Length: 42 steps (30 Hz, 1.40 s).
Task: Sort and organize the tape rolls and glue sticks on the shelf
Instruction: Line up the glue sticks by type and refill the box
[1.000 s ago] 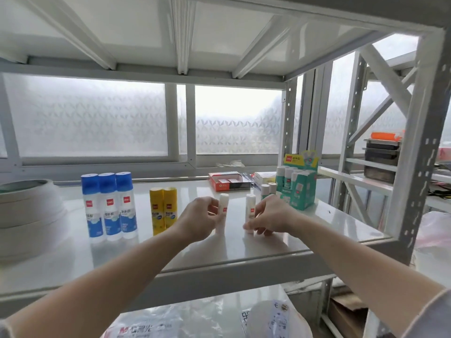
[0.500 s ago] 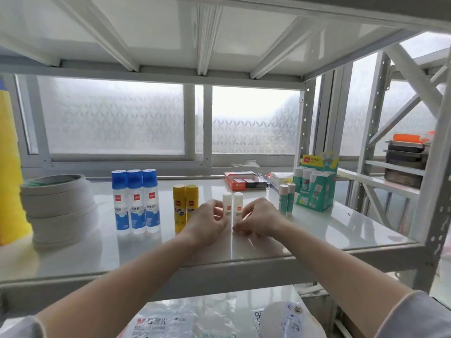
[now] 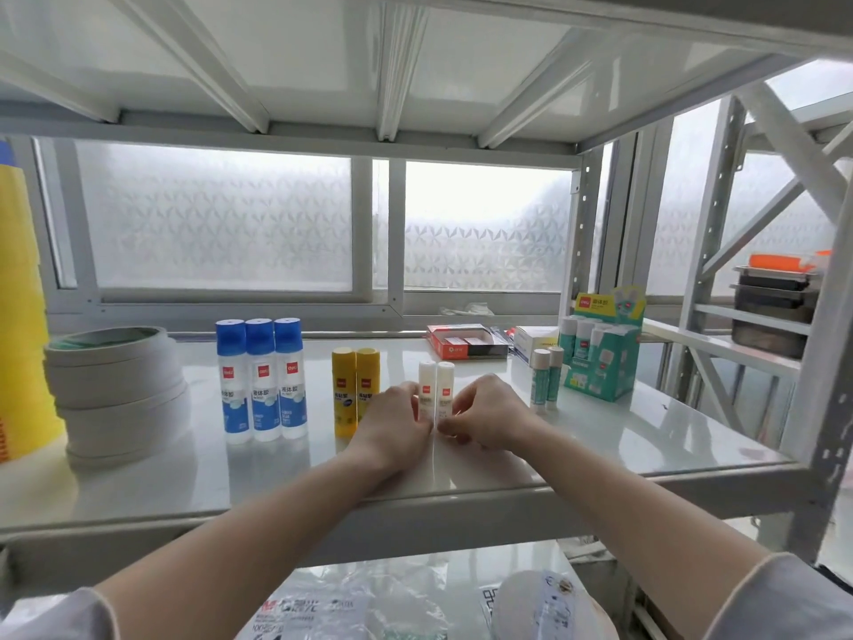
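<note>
Two white glue sticks stand upright and touching at mid shelf. My left hand [image 3: 394, 420] grips the left white stick [image 3: 426, 381] at its base, and my right hand [image 3: 484, 415] grips the right white stick [image 3: 446, 381]. Left of them stand two yellow glue sticks [image 3: 355, 390], then three blue-capped liquid glue bottles [image 3: 261, 381]. A stack of white tape rolls [image 3: 115, 390] sits at the far left. Two small teal glue sticks [image 3: 547, 378] stand to the right, beside a teal display box of glue sticks [image 3: 602, 358].
The white shelf [image 3: 623, 436] has a front lip close to my wrists. A red box [image 3: 464, 341] and a white box [image 3: 531, 339] lie at the back. A yellow stack [image 3: 18, 316] fills the left edge. Plastic-wrapped packs [image 3: 351, 607] lie on the lower shelf.
The two white sticks were apart a second ago; both hands brought them together and set them upright beside the yellow pair. The camera view shifted left.
</note>
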Each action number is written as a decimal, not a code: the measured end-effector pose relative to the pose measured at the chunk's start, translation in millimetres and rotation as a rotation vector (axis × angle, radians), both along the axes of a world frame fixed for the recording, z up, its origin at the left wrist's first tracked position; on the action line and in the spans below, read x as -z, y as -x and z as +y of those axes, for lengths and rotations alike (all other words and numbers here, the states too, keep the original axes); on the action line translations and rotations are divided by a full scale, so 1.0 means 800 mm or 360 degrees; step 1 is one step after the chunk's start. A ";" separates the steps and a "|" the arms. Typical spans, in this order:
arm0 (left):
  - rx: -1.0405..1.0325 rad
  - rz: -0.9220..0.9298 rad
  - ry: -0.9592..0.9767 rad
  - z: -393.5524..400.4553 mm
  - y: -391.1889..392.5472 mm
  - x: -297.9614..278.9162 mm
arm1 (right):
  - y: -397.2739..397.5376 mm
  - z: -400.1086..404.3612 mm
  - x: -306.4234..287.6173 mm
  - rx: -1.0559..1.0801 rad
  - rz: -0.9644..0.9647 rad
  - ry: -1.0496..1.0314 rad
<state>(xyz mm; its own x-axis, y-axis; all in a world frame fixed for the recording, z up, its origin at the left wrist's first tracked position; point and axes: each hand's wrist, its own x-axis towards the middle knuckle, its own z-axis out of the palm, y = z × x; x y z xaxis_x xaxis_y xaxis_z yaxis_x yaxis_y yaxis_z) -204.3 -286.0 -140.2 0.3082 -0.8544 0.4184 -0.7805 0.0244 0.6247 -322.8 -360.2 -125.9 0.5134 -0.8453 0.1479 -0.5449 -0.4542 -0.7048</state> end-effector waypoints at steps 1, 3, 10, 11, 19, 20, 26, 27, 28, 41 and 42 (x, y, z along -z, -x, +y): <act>-0.0011 -0.0010 0.0007 0.000 0.001 0.000 | -0.001 0.000 0.000 0.0002 -0.0004 -0.0009; -0.0031 -0.0019 0.0017 0.000 0.002 0.000 | -0.003 -0.002 0.001 0.0006 -0.0006 -0.0013; -0.0102 -0.0070 0.0032 -0.001 0.002 0.002 | -0.005 -0.004 0.004 0.0015 0.0020 0.0015; -0.0107 -0.0076 0.0029 -0.001 0.001 0.003 | -0.005 -0.004 0.004 0.0016 0.0016 0.0016; -0.0122 -0.0107 0.0012 -0.004 -0.001 0.003 | -0.004 -0.005 0.005 0.0011 0.0022 0.0031; -0.0128 -0.0115 0.0011 -0.005 0.000 0.003 | -0.004 -0.005 0.005 0.0014 0.0023 0.0033; -0.0159 -0.0165 0.0028 -0.007 0.000 0.005 | -0.008 -0.005 0.005 0.0001 0.0007 0.0036; -0.0164 -0.0175 0.0026 -0.007 0.000 0.005 | -0.008 -0.005 0.005 -0.0002 0.0000 0.0040; -0.0170 -0.0186 0.0022 -0.007 0.000 0.005 | -0.008 -0.004 0.005 -0.0004 -0.0001 0.0049; -0.0204 -0.0205 0.0029 -0.003 0.000 0.006 | -0.010 -0.002 0.005 -0.0020 -0.0026 0.0042; -0.0204 -0.0209 0.0027 -0.002 0.001 0.006 | -0.010 -0.003 0.005 -0.0018 -0.0027 0.0034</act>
<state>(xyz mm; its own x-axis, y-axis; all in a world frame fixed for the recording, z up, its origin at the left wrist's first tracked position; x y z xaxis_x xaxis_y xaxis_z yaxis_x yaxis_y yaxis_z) -205.0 -288.0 -144.9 0.3557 -0.8041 0.4764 -0.8528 -0.0708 0.5174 -314.8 -362.4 -129.9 0.5201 -0.8361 0.1744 -0.5277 -0.4751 -0.7041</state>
